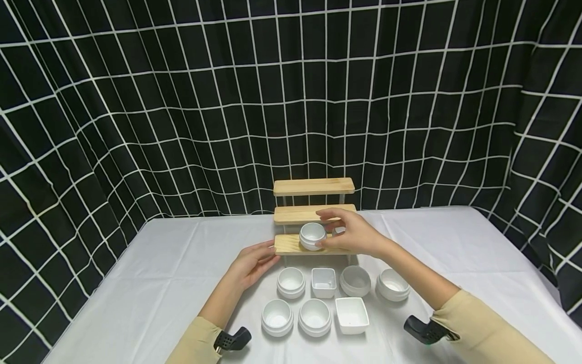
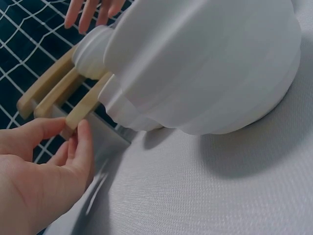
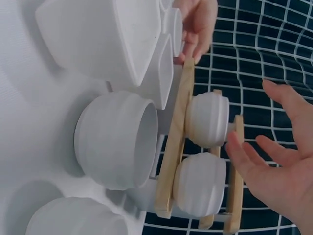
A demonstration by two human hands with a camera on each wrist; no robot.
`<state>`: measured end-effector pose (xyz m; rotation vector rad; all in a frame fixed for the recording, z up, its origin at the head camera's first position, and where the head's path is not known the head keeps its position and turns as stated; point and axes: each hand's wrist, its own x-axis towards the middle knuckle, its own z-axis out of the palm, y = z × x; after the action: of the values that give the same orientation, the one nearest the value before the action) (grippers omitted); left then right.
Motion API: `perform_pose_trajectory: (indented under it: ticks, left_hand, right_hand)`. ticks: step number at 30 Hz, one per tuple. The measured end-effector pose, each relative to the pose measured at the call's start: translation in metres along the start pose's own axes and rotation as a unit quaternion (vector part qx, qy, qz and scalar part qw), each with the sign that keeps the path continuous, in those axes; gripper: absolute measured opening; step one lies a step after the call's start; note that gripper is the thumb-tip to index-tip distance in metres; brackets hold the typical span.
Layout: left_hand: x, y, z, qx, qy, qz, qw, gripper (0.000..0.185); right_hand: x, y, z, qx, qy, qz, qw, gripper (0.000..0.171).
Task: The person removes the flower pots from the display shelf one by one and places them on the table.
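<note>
Cups in two rows sit nearest my worktop edge. Beyond them, my left hand (image 1: 252, 263) touches the wooden rack's (image 1: 291, 245) bottom step with straight fingers; my right hand (image 1: 352, 233), fingers loosely spread, touches a white cup (image 1: 312, 235) there.

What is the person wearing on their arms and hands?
Both hands are bare, with no gloves or rings in view. The left sleeve and right sleeve are long, plain and beige-tan, ending at the wrists. A small black device sits at each wrist: left, right.
</note>
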<state>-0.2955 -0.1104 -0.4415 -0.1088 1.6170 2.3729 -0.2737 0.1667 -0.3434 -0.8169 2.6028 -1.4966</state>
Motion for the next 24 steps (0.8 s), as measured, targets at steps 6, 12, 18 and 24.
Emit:
perform_pose_trajectory:
  ticks: [6,12,18,24]
  left_hand:
    - [-0.001,0.001,0.001,0.004,-0.004,0.0,1.0,0.046]
    - [-0.001,0.001,0.001,0.004,-0.002,0.0,1.0,0.046]
    - [0.0,0.0,0.001,0.002,0.003,0.002,1.0,0.046]
    - [0.0,-0.001,0.001,0.002,0.006,0.002,1.0,0.047]
  right_hand:
    - [0.006,-0.002,0.003,-0.006,0.005,0.009,1.0,0.073]
    - [0.01,0.0,0.005,-0.021,-0.004,0.011,1.0,0.073]
    - [0.011,-0.003,0.005,-0.039,-0.013,0.021,0.999,0.074]
    - [0.016,-0.007,0.007,-0.064,-0.018,0.021,0.998,0.073]
